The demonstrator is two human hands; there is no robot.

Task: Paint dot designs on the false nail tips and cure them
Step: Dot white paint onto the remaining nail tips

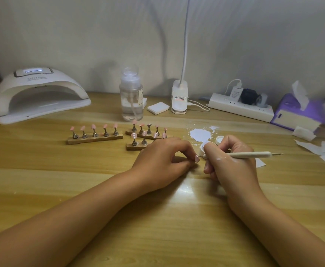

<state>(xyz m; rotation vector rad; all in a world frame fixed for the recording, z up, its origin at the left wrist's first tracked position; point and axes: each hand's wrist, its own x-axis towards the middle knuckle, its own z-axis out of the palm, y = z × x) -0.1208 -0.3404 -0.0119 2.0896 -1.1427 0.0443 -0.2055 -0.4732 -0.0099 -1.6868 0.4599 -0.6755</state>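
My left hand (163,158) pinches a pink false nail tip (197,158) low over the wooden table. My right hand (231,160) grips a white dotting pen (254,154), its fine tip touching or nearly touching that nail tip. A small white paint pot (203,148) stands just behind my right thumb, with a splash of white paint (200,135) on the table beyond it. Three wooden holders carry pink nail tips on metal stands: one at the left (95,138), two near the middle (148,134), (136,146). Several of the middle tips show white dots.
A white curing lamp (40,95) sits at the back left. A clear pump bottle (131,95), white pads (157,108), a desk lamp base (179,97), a power strip (240,106) and a purple tissue box (296,112) line the back. Paper scraps (319,149) lie at the right.
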